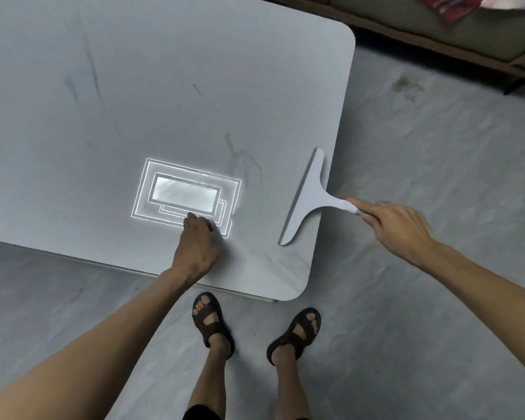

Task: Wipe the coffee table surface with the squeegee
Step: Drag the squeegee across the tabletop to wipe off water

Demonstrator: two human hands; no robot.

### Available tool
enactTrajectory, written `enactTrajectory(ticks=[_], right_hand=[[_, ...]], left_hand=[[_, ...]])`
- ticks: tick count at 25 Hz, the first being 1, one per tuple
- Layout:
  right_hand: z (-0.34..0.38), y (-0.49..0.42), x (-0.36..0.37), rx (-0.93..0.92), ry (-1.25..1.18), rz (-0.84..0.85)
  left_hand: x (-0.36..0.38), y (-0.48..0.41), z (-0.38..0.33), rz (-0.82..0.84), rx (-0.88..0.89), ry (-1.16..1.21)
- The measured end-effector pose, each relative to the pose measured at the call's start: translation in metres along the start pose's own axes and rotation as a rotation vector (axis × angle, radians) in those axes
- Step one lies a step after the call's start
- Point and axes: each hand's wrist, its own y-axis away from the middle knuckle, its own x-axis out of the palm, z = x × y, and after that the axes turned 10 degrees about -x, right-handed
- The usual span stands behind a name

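A grey T-shaped squeegee (305, 197) lies on the pale grey coffee table (152, 95) near its right edge, blade running near to far, handle sticking out past the edge. My right hand (397, 228) grips the end of that handle off the table's side. My left hand (199, 244) rests on the tabletop near the front edge, fingers curled under, holding nothing. Dark smears and streaks mark the surface.
A bright ceiling-light reflection (185, 197) shows on the tabletop by my left hand. My sandalled feet (212, 319) stand on the grey floor at the table's near corner. A sofa (455, 34) runs along the far right.
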Motion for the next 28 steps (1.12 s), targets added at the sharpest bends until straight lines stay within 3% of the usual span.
enactTrajectory(ticks=[6,13,16,19,24,28], right_hand=[[-0.023,0.038,-0.041,0.203,0.045,0.000],[0.027,-0.141,-0.083,0.462,-0.546,-0.104],[0.046,-0.173,-0.083,0.555,-0.594,-0.056],[0.067,-0.143,-0.061,0.496,-0.494,-0.017],[0.089,-0.020,-0.017,0.203,-0.418,0.011],[0.077,0.060,-0.003,0.139,-0.367,0.105]], left_hand=[[0.010,0.006,-0.025,0.128,0.032,-0.224],[0.014,-0.009,-0.024,0.118,-0.085,-0.139],[0.020,-0.014,-0.018,0.148,-0.069,-0.153],[0.021,-0.014,-0.015,0.216,-0.047,-0.161],[0.019,-0.008,-0.015,0.227,-0.057,-0.177],[0.017,-0.002,-0.016,0.117,-0.051,-0.169]])
